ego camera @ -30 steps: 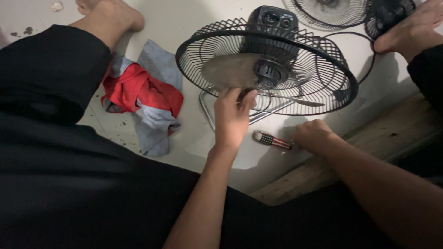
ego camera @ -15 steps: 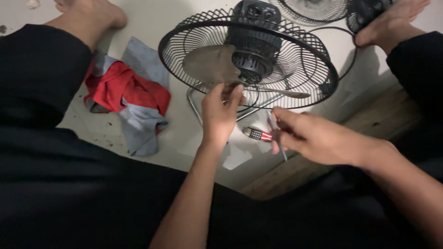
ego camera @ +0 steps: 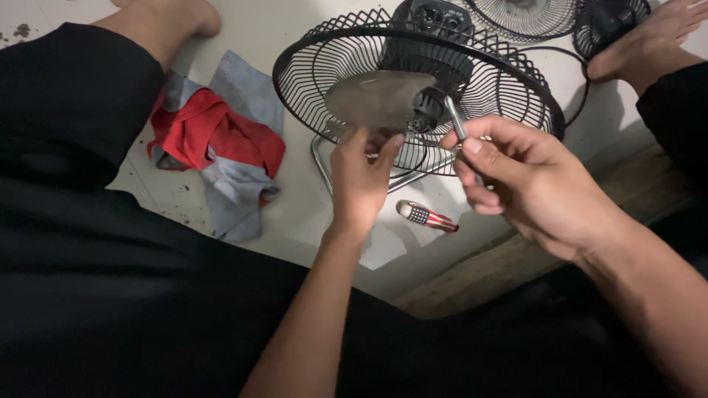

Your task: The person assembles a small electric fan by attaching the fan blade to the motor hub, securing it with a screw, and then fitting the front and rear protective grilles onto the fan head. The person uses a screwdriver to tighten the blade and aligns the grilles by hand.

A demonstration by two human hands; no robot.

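Fan blade [ego camera: 380, 97], dull grey metal, rounded paddle shape, sits inside the black wire fan guard [ego camera: 516, 110] at frame 12 o'clock, w/ black ribbed hub [ego camera: 426, 110] at its 3 o'clock. Left hand [ego camera: 359, 180] at blade's 6 o'clock, fingers pinching blade's lower edge. Right hand [ego camera: 527, 180] at hub's 4 o'clock, fingers pressed together around a slim metal tool [ego camera: 456, 121], tip near hub. Screwdriver handle [ego camera: 426, 216], striped red/white, lies on pale floor [ego camera: 295, 214] btw the hands. Crumpled red and grey cloth [ego camera: 217, 144] at 9 o'clock. Second wire grille [ego camera: 525, 16] at 1 o'clock, bare foot [ego camera: 641, 46] beside it.
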